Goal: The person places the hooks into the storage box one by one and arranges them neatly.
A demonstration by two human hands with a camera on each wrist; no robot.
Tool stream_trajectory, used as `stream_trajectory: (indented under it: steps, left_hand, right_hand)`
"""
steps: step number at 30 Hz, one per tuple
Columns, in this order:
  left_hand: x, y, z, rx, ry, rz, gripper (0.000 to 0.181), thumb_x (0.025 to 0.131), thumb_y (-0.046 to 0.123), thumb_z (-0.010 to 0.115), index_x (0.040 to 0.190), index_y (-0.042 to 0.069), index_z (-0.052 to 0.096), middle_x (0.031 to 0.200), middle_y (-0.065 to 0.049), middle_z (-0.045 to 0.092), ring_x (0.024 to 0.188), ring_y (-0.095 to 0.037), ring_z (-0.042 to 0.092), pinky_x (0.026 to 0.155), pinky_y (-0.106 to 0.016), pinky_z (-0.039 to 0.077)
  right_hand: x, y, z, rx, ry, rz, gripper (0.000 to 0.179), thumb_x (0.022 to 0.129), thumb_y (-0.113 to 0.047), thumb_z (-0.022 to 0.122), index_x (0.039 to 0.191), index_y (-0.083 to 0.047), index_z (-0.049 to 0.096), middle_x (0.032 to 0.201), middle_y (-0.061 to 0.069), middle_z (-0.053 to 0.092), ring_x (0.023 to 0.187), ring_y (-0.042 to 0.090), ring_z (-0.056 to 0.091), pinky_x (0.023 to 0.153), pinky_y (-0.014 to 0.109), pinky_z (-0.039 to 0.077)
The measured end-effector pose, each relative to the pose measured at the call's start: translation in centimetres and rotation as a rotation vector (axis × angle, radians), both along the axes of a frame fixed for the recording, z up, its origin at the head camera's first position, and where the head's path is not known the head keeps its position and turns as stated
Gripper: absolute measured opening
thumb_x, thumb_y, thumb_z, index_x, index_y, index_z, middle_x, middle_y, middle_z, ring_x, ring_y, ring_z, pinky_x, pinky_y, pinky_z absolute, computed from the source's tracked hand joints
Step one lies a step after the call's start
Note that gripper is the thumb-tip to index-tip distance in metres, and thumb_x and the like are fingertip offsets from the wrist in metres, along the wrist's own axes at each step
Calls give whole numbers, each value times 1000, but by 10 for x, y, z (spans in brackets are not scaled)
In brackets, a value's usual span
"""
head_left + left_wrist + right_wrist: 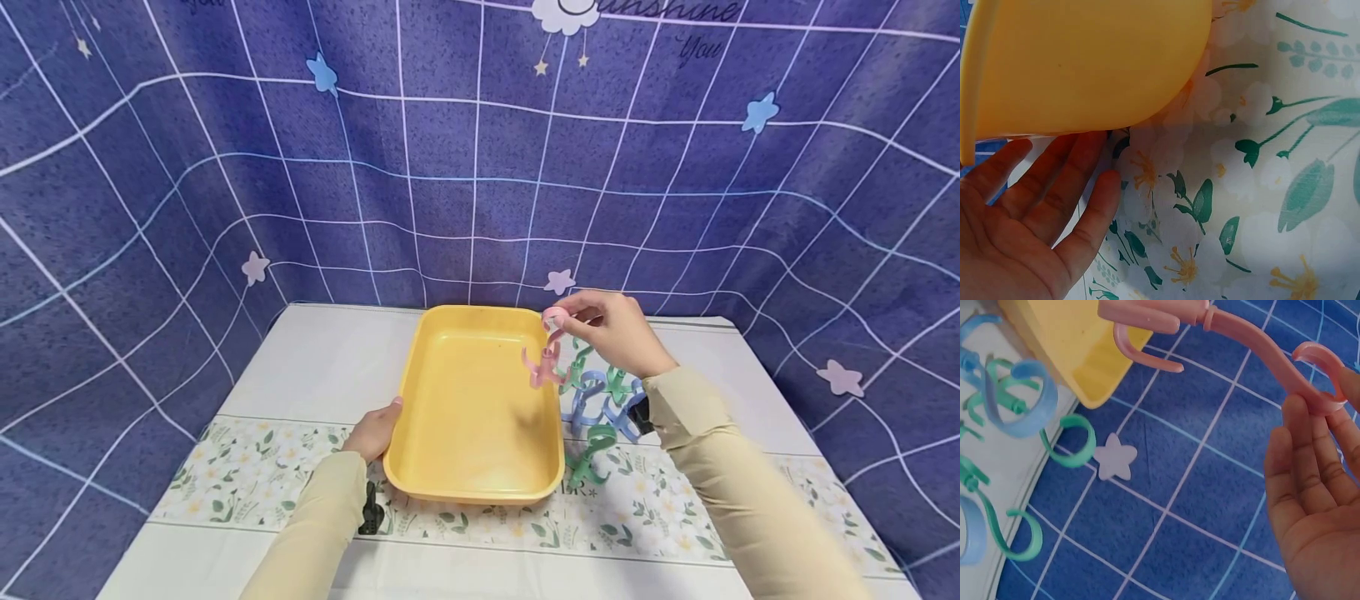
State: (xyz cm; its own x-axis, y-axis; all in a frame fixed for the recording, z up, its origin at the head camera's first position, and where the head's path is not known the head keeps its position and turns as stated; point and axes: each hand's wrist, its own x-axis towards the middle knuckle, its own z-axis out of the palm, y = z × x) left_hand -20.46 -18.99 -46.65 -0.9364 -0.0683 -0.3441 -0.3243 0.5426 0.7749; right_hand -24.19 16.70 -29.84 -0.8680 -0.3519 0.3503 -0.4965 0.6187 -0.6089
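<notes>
A pink multi-prong hook [547,368] hangs over the right rim of a yellow tray [480,417], prongs down. My right hand [618,333] pinches its curled top end between thumb and fingers, as the right wrist view also shows on the pink hook [1257,340]. At the tray's left side is my left hand [372,431], its thumb at the rim. In the left wrist view the fingers of the left hand [1035,219] lie fairly straight against the tray's outer wall [1097,69]; the thumb is out of sight there.
Right of the tray lie similar hooks, among them a green hook [592,454], a blue hook [587,400] and another green hook [617,383], partly under my right arm. The table has a floral cloth strip [247,467]. A blue gridded curtain [480,208] stands behind and at both sides.
</notes>
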Motion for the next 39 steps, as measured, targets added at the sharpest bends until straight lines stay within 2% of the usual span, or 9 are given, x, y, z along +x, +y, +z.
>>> stream_trajectory:
  steps: [5,15,24,32,39]
  left_hand:
    - [1,0,2,-5,2,3,69,110,49,26,148,-5,47,113,-19,69,91,-24,67,85,-43,53]
    - [6,2,10,7,42,-5,67,112,47,27,146,-7,47,111,-22,69,90,-27,68,78,-40,55]
    - [4,-1,6,11,33,16,67,111,47,28,145,-8,48,107,-20,69,86,-25,68,74,-37,55]
    - [3,2,3,-9,34,16,68,110,48,27,145,-7,49,105,-16,69,88,-24,65,86,-44,51]
    - [6,5,5,-2,28,34,67,111,48,28,143,-4,53,102,-14,70,85,-23,64,83,-42,51]
  right_hand:
    - [-5,-13,-4,-21,-36,0,16,98,-18,72,109,-8,78,101,5,76,84,20,70,76,37,53]
    - [-15,-36,-14,-30,-77,24,17,97,-16,73,109,-5,77,98,7,76,84,23,71,79,39,55]
    - [-23,-61,-24,-55,-122,47,14,97,-17,73,106,-8,79,97,5,77,84,24,73,77,37,56]
    - [-25,-79,-36,-31,-128,41,12,96,-16,74,104,-9,79,98,3,77,83,21,74,79,37,57]
    - [-30,-93,-47,-33,-124,49,14,96,-16,74,105,-7,79,102,6,77,87,24,74,82,35,57]
